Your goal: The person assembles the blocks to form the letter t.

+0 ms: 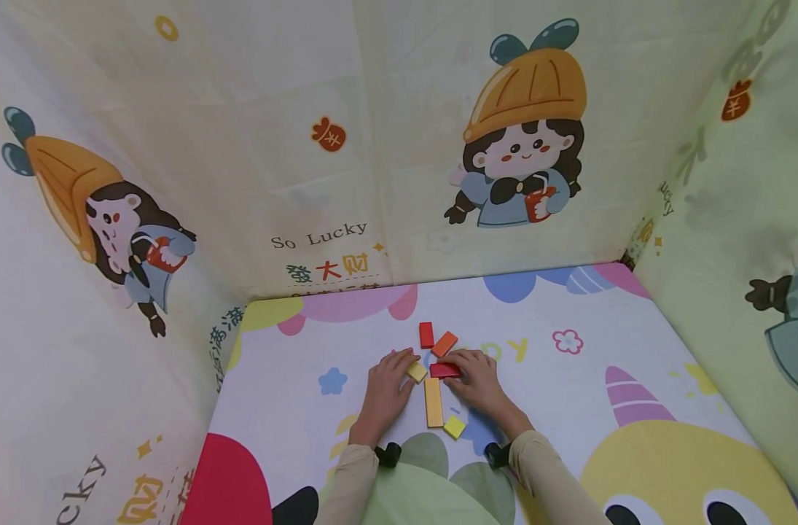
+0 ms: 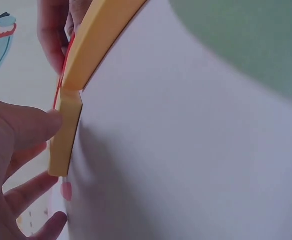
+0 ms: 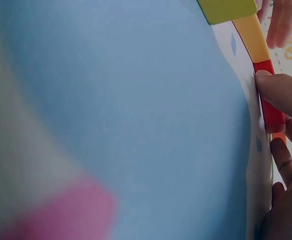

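My left hand pinches a short pale-yellow block, its thumb on the near face in the left wrist view. Opposite it, my right hand grips a red block that lies crosswise, thumb along its side in the right wrist view. Between the hands, a long yellow-orange block points toward me, its far end close to both held blocks. Just right of its near end sits a small bright-yellow block. Beyond the hands lie another red block and a tilted orange block.
All the blocks are on a table with a printed white cover. Patterned cloth walls rise at its back and sides. A black strap device sits on each wrist, below beige sleeves.
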`<act>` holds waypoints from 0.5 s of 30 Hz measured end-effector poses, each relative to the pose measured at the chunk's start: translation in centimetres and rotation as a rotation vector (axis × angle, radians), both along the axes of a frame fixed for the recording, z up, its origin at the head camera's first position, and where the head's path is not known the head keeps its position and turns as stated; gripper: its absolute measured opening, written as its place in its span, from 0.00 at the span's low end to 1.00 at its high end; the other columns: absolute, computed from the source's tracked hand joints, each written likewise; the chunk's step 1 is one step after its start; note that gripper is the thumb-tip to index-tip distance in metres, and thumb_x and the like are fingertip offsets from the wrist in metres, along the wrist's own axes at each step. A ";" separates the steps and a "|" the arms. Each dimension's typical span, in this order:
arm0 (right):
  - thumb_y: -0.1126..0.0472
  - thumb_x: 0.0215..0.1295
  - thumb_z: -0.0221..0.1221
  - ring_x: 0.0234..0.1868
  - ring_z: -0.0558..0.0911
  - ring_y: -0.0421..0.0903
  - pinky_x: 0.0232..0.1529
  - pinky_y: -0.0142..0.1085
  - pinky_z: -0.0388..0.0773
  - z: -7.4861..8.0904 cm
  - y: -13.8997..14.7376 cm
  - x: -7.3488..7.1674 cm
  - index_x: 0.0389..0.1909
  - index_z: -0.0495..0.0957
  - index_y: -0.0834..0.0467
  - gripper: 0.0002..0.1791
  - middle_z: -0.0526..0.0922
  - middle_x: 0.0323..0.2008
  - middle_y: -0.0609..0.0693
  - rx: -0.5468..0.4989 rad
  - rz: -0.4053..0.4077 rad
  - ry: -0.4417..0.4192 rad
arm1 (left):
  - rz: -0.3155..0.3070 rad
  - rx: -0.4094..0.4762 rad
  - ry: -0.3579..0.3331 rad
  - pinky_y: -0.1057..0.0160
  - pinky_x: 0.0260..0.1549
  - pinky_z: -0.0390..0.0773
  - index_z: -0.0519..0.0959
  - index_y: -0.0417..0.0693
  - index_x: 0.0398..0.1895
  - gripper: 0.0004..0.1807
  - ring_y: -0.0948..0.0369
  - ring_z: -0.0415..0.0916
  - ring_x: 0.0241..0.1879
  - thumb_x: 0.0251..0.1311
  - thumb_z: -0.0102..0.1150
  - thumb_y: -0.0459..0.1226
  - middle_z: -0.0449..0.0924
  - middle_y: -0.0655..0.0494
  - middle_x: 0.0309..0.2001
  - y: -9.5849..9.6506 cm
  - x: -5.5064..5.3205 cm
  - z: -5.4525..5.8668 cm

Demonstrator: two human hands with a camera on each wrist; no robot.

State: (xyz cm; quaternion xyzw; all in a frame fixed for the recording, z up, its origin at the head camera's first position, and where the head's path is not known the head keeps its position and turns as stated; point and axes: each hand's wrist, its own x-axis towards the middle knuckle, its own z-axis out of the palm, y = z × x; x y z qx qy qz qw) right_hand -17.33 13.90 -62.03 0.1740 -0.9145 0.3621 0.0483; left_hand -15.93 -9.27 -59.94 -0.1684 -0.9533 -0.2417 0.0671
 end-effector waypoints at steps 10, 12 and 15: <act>0.59 0.60 0.74 0.61 0.73 0.56 0.60 0.58 0.59 0.2 -0.1 -0.1 0.58 0.84 0.46 0.24 0.84 0.59 0.52 -0.013 -0.008 -0.029 | -0.002 -0.031 -0.008 0.44 0.58 0.74 0.82 0.58 0.61 0.20 0.50 0.72 0.71 0.67 0.68 0.38 0.77 0.58 0.69 -0.2 -0.6 -0.2; 0.59 0.60 0.74 0.61 0.73 0.56 0.60 0.58 0.59 0.1 -0.1 0.0 0.58 0.84 0.46 0.24 0.84 0.59 0.52 -0.005 -0.009 -0.029 | -0.001 -0.029 -0.007 0.44 0.58 0.75 0.83 0.58 0.61 0.19 0.50 0.72 0.71 0.67 0.68 0.38 0.78 0.58 0.69 -0.1 -0.6 -0.1; 0.59 0.60 0.74 0.60 0.73 0.57 0.60 0.58 0.59 0.1 -0.1 0.0 0.58 0.84 0.47 0.24 0.84 0.59 0.52 -0.005 -0.010 -0.029 | 0.005 -0.028 -0.010 0.44 0.58 0.74 0.83 0.58 0.60 0.19 0.51 0.73 0.70 0.67 0.68 0.38 0.79 0.59 0.68 -0.1 -0.6 -0.1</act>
